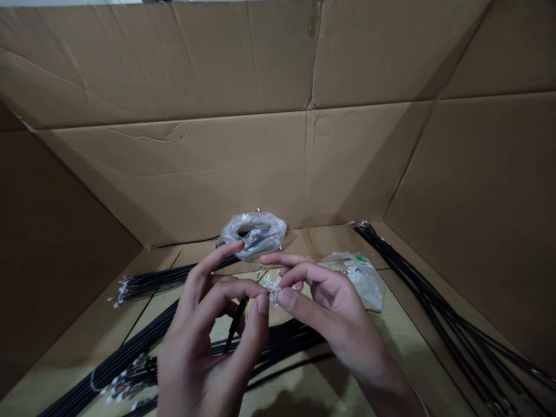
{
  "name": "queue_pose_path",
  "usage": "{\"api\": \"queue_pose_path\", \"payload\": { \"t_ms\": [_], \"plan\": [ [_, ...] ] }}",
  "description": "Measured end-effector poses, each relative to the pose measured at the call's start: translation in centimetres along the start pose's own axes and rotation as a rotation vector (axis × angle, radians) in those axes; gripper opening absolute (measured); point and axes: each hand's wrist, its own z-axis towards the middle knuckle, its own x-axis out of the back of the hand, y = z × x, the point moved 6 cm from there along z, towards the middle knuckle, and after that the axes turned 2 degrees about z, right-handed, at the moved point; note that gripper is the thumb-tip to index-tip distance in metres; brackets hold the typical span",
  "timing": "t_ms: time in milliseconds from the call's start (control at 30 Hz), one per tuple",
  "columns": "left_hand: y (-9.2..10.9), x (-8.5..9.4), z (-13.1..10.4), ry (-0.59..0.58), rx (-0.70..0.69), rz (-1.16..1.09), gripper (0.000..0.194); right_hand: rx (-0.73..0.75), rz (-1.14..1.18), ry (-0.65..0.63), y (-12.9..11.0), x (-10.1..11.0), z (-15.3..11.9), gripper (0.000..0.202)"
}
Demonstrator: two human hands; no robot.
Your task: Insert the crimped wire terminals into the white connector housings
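Observation:
My left hand [208, 336] pinches the thin coloured wires at the end of a black cable [236, 325], which hangs down behind the thumb. My right hand [334, 307] is closed at thumb and index finger on a small white connector [275, 294], close to the left fingertips. A thin wire runs between the two pinches; whether it sits inside the connector is too small to tell. Just behind the fingertips lie several loose white connectors [271, 279]. Below the hands a bundle of black cables [286, 339] crosses the surface.
Cardboard walls [217, 156] enclose the work surface. A clear bag with coiled cable [254, 231] is at the back, a bag of white connectors [362, 281] to the right. Black cable bundles lie at the right [417, 284], back left [156, 281] and front left [130, 347].

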Motion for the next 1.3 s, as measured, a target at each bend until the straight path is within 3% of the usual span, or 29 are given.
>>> {"api": "queue_pose_path", "payload": {
  "t_ms": [767, 1300],
  "plan": [
    [0.02, 0.13, -0.02, -0.021, -0.031, 0.02, 0.017, 0.023, -0.035, -0.001, -0.17, -0.07, 0.1, 0.006],
    [-0.07, 0.02, -0.04, -0.061, 0.001, 0.012, 0.019, 0.101, -0.198, 0.014, -0.72, -0.12, -0.01, 0.008]
  ]
}}
